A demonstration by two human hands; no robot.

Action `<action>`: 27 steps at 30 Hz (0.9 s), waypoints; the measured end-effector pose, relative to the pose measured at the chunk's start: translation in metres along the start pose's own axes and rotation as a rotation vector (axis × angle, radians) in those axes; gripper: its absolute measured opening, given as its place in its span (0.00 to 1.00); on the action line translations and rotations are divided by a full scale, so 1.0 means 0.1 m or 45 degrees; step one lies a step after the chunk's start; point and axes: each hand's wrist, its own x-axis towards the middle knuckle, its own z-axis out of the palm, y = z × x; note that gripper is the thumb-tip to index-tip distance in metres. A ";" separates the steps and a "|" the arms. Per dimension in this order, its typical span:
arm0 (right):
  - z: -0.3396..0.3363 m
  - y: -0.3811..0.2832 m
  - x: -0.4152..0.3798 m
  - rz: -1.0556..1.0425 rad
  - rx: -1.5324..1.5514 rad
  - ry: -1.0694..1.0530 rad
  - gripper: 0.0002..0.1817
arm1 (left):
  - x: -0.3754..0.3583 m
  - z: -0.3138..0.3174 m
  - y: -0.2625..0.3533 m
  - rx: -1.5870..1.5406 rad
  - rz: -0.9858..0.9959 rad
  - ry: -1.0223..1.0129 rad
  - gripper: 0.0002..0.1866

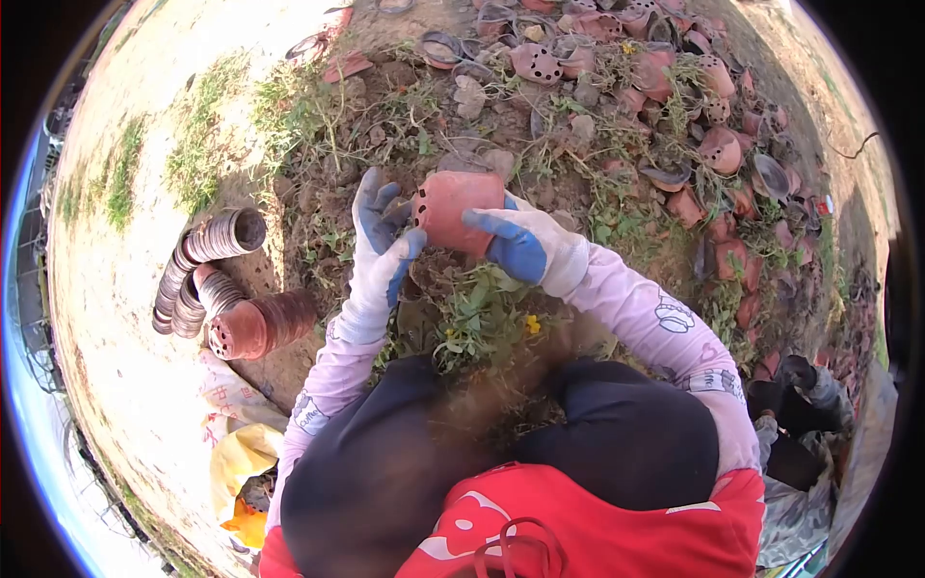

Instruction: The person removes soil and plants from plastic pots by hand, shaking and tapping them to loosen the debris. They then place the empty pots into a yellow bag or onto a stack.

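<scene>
A reddish-brown plastic plant pot (461, 207) lies on its side in the air before me, its base with dark drain holes facing left. My right hand (530, 243), in a white glove with blue coating, is closed on the pot's right part, fingers across its side. My left hand (383, 236), in a matching glove, is beside the holed base with fingers apart; its thumb is close to the pot's lower edge. Whether it touches the pot is hard to tell. Below the hands grows a green plant (482, 318) with yellow flowers (532, 325).
Nested stacks of pots (260, 328) lie on the soil at left, with another curved stack (217, 236) behind. Many loose pots (655, 72) are heaped among weeds and clods at the far right. A yellow sack (236, 467) lies at lower left. Another person (800, 433) sits at right.
</scene>
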 end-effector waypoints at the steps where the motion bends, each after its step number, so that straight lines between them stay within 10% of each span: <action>1: -0.02 0.05 -0.02 0.062 -0.124 -0.052 0.30 | -0.01 0.03 0.02 0.253 0.155 -0.150 0.39; 5: -0.05 0.14 -0.01 0.088 -0.555 -0.135 0.37 | 0.03 0.00 -0.05 0.251 -0.128 -0.213 0.37; 11: 0.06 -0.03 -0.09 0.146 -0.480 0.276 0.22 | 0.01 -0.36 -0.06 -1.125 -0.508 -0.182 0.30; 27: -0.03 0.28 0.08 0.208 -0.622 0.395 0.11 | -0.12 -0.21 -0.11 -0.553 -0.324 -0.319 0.34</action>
